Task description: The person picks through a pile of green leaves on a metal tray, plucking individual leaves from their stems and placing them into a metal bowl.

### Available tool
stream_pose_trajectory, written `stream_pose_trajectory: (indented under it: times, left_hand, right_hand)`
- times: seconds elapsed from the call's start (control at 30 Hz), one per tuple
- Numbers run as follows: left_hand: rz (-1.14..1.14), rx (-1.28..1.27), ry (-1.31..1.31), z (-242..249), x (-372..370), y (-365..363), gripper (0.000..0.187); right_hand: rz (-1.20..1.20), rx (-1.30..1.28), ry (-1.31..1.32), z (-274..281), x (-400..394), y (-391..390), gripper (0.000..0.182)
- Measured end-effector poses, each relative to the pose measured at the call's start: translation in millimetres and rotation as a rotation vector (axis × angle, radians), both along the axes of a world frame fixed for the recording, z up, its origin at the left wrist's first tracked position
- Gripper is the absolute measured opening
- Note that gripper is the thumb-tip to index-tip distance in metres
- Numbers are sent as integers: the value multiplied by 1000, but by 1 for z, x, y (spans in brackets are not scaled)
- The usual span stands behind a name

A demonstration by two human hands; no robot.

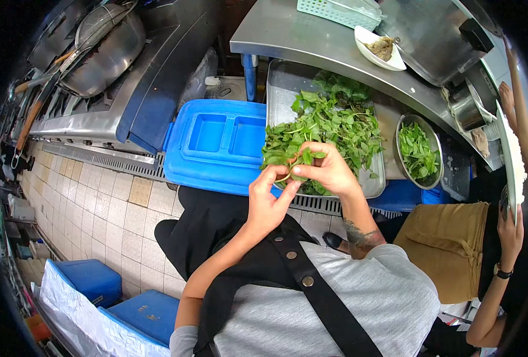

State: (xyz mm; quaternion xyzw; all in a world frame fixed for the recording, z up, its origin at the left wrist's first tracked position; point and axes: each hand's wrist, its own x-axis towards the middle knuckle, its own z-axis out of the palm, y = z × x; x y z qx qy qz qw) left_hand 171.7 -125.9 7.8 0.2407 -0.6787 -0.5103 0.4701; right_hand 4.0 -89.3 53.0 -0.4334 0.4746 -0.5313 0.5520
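My left hand (268, 199) pinches the lower stem of a leafy basil-like sprig (308, 157). Close beside it, my right hand (329, 171) has thumb and fingers closed on the same sprig, near its leaves. Both hands are over the front of a metal tray (283, 89), where a loose heap of green sprigs (341, 128) lies. Right of the tray stands a metal bowl (399, 156) with loose green leaves (417, 149) in it.
A blue lidded bin (216, 172) adjoins the tray on the left. The steel counter (276, 30) overhangs behind, bearing a white dish (365, 53) with brown paste. A stove with a wok (106, 59) stands at left. At right, another person's hand (509, 232) holds a white plate (511, 154).
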Motion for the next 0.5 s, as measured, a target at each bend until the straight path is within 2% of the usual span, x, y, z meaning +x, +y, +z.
stream_pose_trajectory:
  times: [0.23,0.43,0.5]
  left_hand:
    - [-14,68,52,7,2,1,9]
    - [-25,168,125,-7,2,2,10]
    - [-10,149,116,-12,2,2,10]
  right_hand:
    - [6,-118,219,14,-3,5,17]
    - [29,-190,189,13,-4,5,26]
    - [28,-165,187,16,-3,6,16]
